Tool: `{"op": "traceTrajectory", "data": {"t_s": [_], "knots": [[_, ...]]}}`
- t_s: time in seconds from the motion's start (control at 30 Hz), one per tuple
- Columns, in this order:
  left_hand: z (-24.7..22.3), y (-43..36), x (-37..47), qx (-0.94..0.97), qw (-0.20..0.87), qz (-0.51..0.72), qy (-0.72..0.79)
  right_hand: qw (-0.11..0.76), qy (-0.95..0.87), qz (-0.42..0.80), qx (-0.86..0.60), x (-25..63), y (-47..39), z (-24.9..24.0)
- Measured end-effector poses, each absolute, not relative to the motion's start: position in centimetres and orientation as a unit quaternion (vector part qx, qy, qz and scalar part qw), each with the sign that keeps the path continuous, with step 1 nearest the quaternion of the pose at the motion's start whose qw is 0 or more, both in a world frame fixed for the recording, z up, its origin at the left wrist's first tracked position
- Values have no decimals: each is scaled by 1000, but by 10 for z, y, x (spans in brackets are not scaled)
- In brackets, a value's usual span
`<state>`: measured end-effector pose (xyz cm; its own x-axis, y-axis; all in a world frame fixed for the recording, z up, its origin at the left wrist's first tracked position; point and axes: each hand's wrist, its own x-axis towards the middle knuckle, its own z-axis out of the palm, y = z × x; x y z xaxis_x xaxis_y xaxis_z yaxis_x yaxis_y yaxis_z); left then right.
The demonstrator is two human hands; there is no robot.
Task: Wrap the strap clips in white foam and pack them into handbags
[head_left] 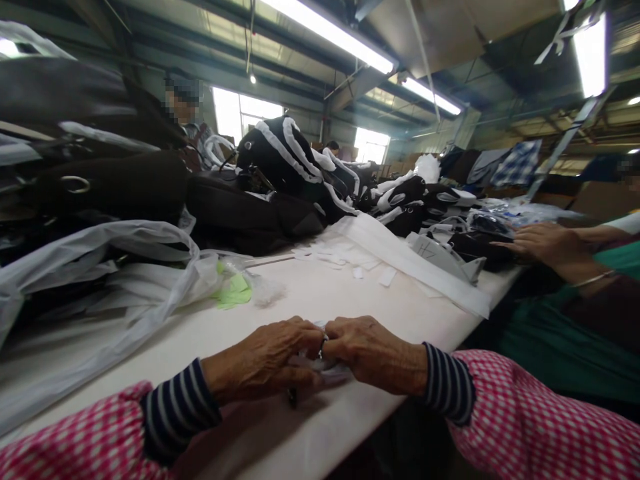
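Observation:
My left hand (pixel 270 357) and my right hand (pixel 375 353) meet close above the front part of the white table (pixel 380 417), fingers bent and closed. Between them is a small piece of whitish, translucent wrapping (pixel 336 375), pinched from both sides. A shiny metal bit (pixel 323 345) shows where the fingertips come together; its kind is hard to tell. Below my left hand hangs a small dark piece (pixel 292 398), mostly hidden. My fingers cover much of what they hold.
Black bags (pixel 280 153) with white-wrapped handles are piled along the back. Plastic wrap (pixel 165 233) and green paper (pixel 234 291) lie left. White tags (pixel 387 275) and a long white strip (pixel 410 260) lie ahead. A co-worker's hands (pixel 545 247) are at right.

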<state>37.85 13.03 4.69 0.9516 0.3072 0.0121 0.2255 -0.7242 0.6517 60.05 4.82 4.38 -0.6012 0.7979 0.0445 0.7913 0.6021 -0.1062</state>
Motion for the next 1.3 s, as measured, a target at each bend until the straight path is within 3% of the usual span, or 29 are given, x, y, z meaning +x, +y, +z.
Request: {"op": "traceTrajectory", "data": {"t_s": [0.13, 0.33, 0.73, 0.97, 1.3], "knots": [[42, 132, 378, 914, 351, 85, 185, 39, -884, 56, -463, 597, 51, 54], [34, 136, 379, 907, 372, 104, 168, -39, -883, 22, -468, 590, 61, 55], [30, 145, 381, 879, 442, 117, 132, -75, -903, 1, -423, 583, 74, 58], [36, 142, 381, 887, 424, 107, 149, -13, -920, 4, -392, 593, 70, 38], [38, 138, 376, 889, 420, 95, 157, -52, -916, 62, -393, 594, 82, 56]]}}
